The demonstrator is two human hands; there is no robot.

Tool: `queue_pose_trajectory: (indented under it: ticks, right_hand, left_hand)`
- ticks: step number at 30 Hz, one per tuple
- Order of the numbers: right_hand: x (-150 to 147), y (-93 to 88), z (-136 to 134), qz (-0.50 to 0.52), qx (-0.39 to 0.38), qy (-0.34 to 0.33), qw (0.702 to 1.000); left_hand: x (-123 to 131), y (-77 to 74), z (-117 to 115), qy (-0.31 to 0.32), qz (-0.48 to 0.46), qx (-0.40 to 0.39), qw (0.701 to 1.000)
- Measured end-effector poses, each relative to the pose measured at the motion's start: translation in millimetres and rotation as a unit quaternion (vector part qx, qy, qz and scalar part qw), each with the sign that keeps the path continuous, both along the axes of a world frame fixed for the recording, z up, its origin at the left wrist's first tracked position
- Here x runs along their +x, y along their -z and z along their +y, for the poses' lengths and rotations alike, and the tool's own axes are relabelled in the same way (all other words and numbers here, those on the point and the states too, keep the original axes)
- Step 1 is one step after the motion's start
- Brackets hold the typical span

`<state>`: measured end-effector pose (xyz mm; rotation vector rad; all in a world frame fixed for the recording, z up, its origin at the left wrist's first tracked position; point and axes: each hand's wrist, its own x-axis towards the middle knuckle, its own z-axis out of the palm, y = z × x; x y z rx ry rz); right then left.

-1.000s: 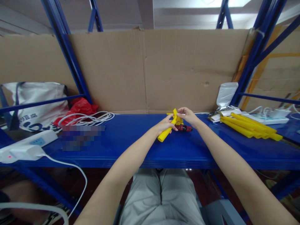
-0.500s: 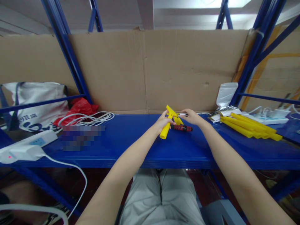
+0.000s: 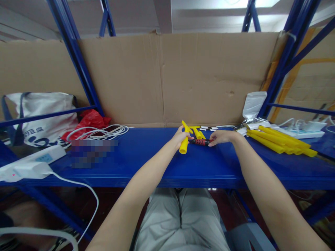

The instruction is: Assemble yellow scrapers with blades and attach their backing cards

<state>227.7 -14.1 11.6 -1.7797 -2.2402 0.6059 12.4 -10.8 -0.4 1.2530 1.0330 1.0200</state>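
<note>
My left hand [image 3: 179,136] is closed round a yellow plastic handle piece [image 3: 184,143], held nearly upright above the blue shelf [image 3: 157,157]. My right hand [image 3: 221,137] rests on the shelf, its fingers on the right end of a red-and-black screwdriver [image 3: 200,142] that lies flat. A second yellow piece [image 3: 196,132] lies just behind the screwdriver, between my two hands.
Several yellow tubes [image 3: 277,141] lie at the right beside a silver bag [image 3: 252,104] and a white power strip [image 3: 300,133]. Coiled white cable [image 3: 99,132], a red bag [image 3: 89,120], a white tote [image 3: 42,115] and another power strip [image 3: 31,164] are at left. Cardboard [image 3: 167,76] backs the shelf.
My right hand let go of the yellow piece's top and dropped to the screwdriver on the shelf. My left hand turned the yellow piece more upright.
</note>
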Motion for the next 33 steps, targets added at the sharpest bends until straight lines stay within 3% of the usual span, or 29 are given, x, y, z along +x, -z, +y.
queue_pose_trajectory:
  ticks: [3,7,12,20,27,30,33]
  right_hand:
    - [1.6,-0.4,-4.3,0.182,-0.018,0.032,0.983]
    - [-0.2,-10.3,-12.9,0.362,0.024,0.07,0.929]
    - [-7.1,-16.1,-10.9,0.531,0.173,0.152,0.816]
    - [-7.8,-13.6,1.0,0.589,0.302,0.239,0.711]
    - [2.3,-12.1,10.1,0.694,0.274,0.274,0.607]
    - [2.7,-8.1,15.4,0.706,0.256,0.295,0.591]
    - [2.0,-4.8,19.2,0.706,0.251,0.283,0.599]
  left_hand:
    - [-1.0,0.7,2.5,-0.004,0.003,-0.008,1.0]
    - [-2.3,2.0,6.2,-0.011,-0.001,-0.016,1.0]
    - [-1.8,2.2,5.1,-0.011,0.0,-0.019,1.0]
    - [-0.7,2.9,5.5,-0.001,0.007,-0.021,1.0]
    - [0.3,4.7,4.8,0.011,0.006,-0.028,1.0]
    - [-0.2,4.9,4.5,0.009,0.011,-0.032,0.999]
    - [-0.6,5.2,5.1,0.016,0.014,-0.034,0.999]
